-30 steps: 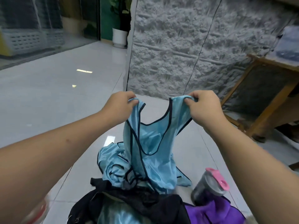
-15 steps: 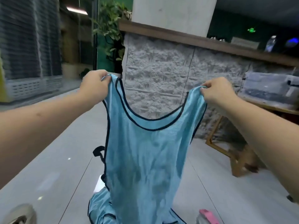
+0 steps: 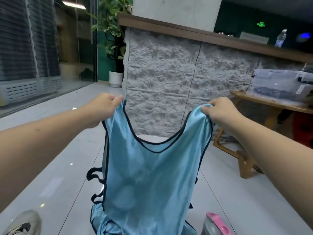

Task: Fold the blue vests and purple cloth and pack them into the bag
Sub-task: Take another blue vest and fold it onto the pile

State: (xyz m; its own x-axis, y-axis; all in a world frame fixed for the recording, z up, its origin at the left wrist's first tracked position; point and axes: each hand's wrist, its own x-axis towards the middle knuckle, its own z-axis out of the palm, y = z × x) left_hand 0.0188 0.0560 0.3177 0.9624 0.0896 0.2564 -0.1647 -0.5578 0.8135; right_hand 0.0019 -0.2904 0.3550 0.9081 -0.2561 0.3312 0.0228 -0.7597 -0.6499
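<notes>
Containers: one clear plastic storage box (image 3: 277,85) sits on a wooden table (image 3: 264,106) at 2 o'clock, with dark items inside that are too blurred to name; one grey bottle with a pink lid (image 3: 216,225) stands on the floor at 5 o'clock, contents not visible.
Count: two hands, one shiny light-blue vest with dark piping (image 3: 149,175) held up, a second bunch of the same blue fabric (image 3: 100,223) on the floor under it at 6 o'clock, one grey shoe (image 3: 23,223) at 7 o'clock, one potted plant (image 3: 113,48) at 11 o'clock.
Left hand (image 3: 103,111): fingers curled, pinching the left shoulder strap of the vest at its top.
Right hand (image 3: 223,112): fingers curled, thumb pressed against them — gripping the right shoulder strap.
Vest: hangs spread flat between both hands at centre, neckline dipping between the straps, lower hem near the floor pile — dark side loops stick out at its left edge.
</notes>
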